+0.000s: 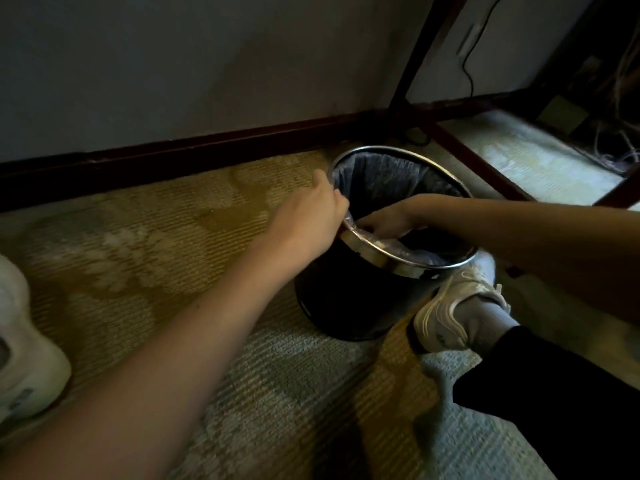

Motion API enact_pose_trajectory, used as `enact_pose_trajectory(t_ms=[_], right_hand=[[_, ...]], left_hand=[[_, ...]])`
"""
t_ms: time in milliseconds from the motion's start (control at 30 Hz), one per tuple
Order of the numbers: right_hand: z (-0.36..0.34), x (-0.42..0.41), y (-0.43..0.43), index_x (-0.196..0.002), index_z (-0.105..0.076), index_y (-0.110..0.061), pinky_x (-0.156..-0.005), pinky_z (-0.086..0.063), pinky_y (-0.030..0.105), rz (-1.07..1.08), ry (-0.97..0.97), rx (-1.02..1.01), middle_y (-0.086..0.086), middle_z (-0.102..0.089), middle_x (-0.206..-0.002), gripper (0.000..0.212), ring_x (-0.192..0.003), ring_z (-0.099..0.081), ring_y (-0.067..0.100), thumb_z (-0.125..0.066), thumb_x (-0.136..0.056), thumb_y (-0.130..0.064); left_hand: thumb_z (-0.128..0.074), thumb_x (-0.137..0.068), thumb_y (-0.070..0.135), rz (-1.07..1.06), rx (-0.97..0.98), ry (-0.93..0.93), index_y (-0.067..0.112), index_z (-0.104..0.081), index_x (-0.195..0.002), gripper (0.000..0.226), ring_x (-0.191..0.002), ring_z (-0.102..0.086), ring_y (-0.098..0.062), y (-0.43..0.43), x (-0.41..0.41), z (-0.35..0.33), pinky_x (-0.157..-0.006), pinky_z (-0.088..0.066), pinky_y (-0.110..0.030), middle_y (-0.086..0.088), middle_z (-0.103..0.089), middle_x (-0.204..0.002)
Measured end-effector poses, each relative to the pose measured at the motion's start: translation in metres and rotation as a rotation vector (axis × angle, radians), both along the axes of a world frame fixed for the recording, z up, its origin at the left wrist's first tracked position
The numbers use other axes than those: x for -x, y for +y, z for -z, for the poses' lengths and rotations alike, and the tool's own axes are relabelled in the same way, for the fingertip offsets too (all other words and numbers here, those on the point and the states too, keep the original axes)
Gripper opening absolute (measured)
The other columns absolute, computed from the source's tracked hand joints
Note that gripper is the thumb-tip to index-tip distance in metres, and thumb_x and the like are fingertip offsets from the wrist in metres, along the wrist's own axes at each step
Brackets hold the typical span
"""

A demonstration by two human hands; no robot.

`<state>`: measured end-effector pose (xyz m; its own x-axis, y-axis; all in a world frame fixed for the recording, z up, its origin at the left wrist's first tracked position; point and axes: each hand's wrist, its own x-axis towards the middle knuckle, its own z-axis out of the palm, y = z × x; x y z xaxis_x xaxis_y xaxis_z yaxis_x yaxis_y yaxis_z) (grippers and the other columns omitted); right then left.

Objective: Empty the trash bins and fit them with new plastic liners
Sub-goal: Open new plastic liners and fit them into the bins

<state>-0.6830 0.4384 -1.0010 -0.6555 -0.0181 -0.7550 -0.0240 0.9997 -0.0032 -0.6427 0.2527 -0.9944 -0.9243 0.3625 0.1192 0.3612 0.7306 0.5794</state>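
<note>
Left hand (311, 213), fingers pinching liner (381, 174) at bin (346, 299) rim; right hand (384, 220), fingers gripping liner

Your bin (346, 299) stands on the carpet (173, 237), in front of the wall (207, 64) and its skirting board (207, 147). The liner (388, 178) sits in the bin. Your left hand (311, 216) is at the bin's left rim, gripping the liner's edge. Your right hand (384, 220) reaches across the bin's mouth to the near left rim, just beside the left hand, and grips the liner there. Your right shoe (457, 306) is just beside the bin's near right side. Your left shoe (24, 358) lies at far left, well apart. The table frame (464, 161) stands behind and right of the bin, and a cable (469, 67) hangs down the wall behind it.
</note>
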Motion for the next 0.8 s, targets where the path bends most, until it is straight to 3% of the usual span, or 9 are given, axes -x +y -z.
enact_pose_trajectory(t_ms=[133,300,367,467,633,800], right_hand=[[-0.05,-0.036,0.009,-0.146,-0.042,-0.02,-0.102,-0.047,0.04,0.018,0.146,0.059,0.006,-0.059,-0.129,0.06,-0.115,-0.058,0.022,-0.065,-0.09,-0.021],[-0.118,-0.11,0.021,-0.137,-0.052,-0.016,-0.07,-0.05,0.024,0.083,0.356,0.236,-0.005,-0.063,-0.091,0.047,-0.08,-0.061,0.008,-0.065,-0.094,-0.029],[-0.15,-0.144,0.026,-0.135,-0.055,-0.016,-0.072,-0.052,0.026,0.072,0.423,0.273,-0.004,-0.064,-0.091,0.043,-0.079,-0.062,0.007,-0.064,-0.095,-0.029],[-0.191,-0.198,0.03,-0.128,-0.059,-0.015,-0.073,-0.053,0.025,0.088,0.468,0.354,0.006,-0.069,-0.107,0.035,-0.092,-0.067,0.016,-0.064,-0.095,-0.028],[-0.228,-0.264,0.033,-0.127,-0.059,-0.014,-0.09,-0.055,0.035,0.068,0.495,0.394,0.009,-0.068,-0.116,0.035,-0.102,-0.068,0.021,-0.062,-0.096,-0.029],[-0.24,-0.281,0.039,-0.128,-0.058,-0.013,-0.091,-0.054,0.036,0.083,0.521,0.398,0.009,-0.068,-0.116,0.037,-0.103,-0.068,0.021,-0.062,-0.096,-0.03]], left_hand=[[-0.028,-0.104,0.045,-0.062,0.099,0.028,0.007,-0.047,-0.113,0.044,-0.07,-0.061,-0.029,-0.01,-0.021,-0.015,-0.054,-0.039,-0.034,-0.011,-0.066,-0.085],[-0.031,-0.102,0.051,-0.107,0.193,-0.086,0.009,-0.045,-0.123,0.049,-0.071,-0.066,-0.023,-0.027,-0.07,-0.067,-0.064,-0.058,-0.037,-0.005,-0.065,-0.087],[-0.035,-0.102,0.049,-0.105,0.189,-0.139,0.009,-0.044,-0.125,0.047,-0.064,-0.068,-0.018,-0.035,-0.095,-0.094,-0.057,-0.058,-0.033,-0.005,-0.067,-0.086],[-0.039,-0.102,0.044,-0.085,0.159,-0.143,0.006,-0.052,-0.114,0.042,-0.046,-0.063,-0.011,-0.042,-0.134,-0.134,-0.042,-0.05,-0.024,-0.007,-0.068,-0.081],[-0.042,-0.101,0.038,-0.022,0.215,-0.076,0.005,-0.055,-0.106,0.036,-0.053,-0.066,-0.019,-0.036,-0.181,-0.176,-0.043,-0.054,-0.028,-0.01,-0.069,-0.081],[-0.043,-0.099,0.039,0.066,0.362,0.021,0.011,-0.054,-0.104,0.031,-0.062,-0.071,-0.023,-0.014,-0.197,-0.202,-0.045,-0.056,-0.028,-0.012,-0.072,-0.082]])
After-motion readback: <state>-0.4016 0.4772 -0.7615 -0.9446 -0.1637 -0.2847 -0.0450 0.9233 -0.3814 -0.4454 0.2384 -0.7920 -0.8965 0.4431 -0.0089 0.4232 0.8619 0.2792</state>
